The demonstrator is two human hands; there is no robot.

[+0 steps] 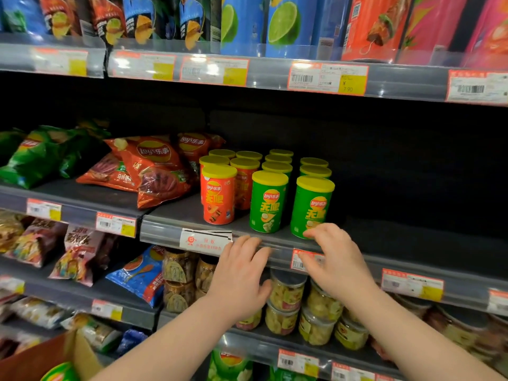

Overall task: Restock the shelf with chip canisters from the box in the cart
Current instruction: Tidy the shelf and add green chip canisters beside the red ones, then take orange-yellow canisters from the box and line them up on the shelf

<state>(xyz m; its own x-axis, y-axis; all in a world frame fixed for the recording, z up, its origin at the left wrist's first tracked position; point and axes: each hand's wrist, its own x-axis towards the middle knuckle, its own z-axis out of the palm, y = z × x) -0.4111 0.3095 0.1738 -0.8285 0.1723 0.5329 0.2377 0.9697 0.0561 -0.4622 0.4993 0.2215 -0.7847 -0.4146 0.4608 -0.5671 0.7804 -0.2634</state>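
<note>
Cardboard box [79, 356] is sitting at seven o'clock, a green canister [59, 373] peeking out. Left hand [242, 273] and right hand [335, 259] are hovering empty, fingers loose, at the shelf [162, 229] edge under stocked canisters [269, 202]; likely reaching boxward next.

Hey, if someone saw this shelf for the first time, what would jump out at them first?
Yellow-lidded chip canisters stand out mid-shelf: orange canisters on the left, green canisters to their right, with dark bare shelf beyond. In front, the left hand and right hand reach to the price rail, holding nothing.
</note>
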